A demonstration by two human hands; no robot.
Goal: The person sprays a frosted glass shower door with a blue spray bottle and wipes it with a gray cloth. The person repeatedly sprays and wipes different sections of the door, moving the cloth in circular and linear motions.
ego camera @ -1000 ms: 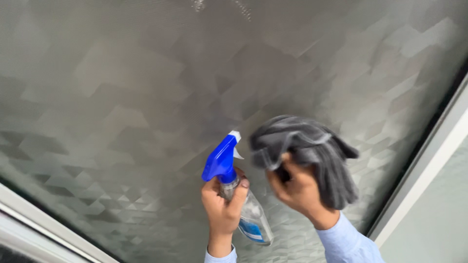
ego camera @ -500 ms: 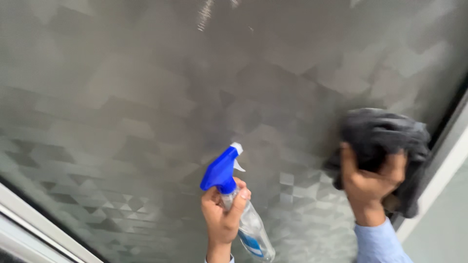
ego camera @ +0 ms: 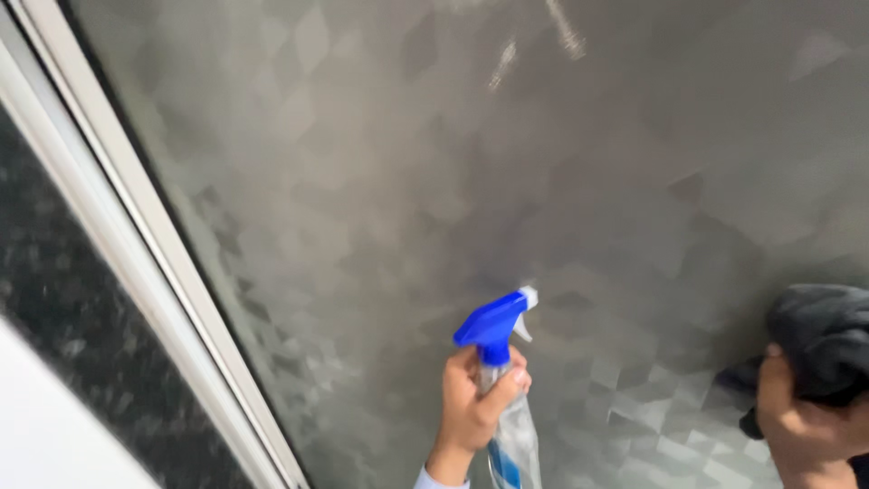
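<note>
My left hand (ego camera: 472, 407) grips the neck of a clear spray bottle (ego camera: 514, 441) with a blue trigger head (ego camera: 491, 325), its nozzle pointing up and right at the patterned glass panel (ego camera: 434, 181). At the right edge my right hand (ego camera: 797, 426) clutches a bunched dark grey cloth (ego camera: 826, 340) against the same panel. Part of the cloth and hand is cut off by the frame. A light blue sleeve cuff shows below my left wrist.
A white frame strip (ego camera: 136, 235) runs diagonally along the panel's left side. Beyond it lies a dark speckled surface (ego camera: 72, 362) and a pale area at the bottom left corner. Light streaks glint on the glass near the top.
My right hand swept the cloth rightward across the glass to the frame's right edge. The view swung so the left frame strip now shows; the bottle sits further right.
</note>
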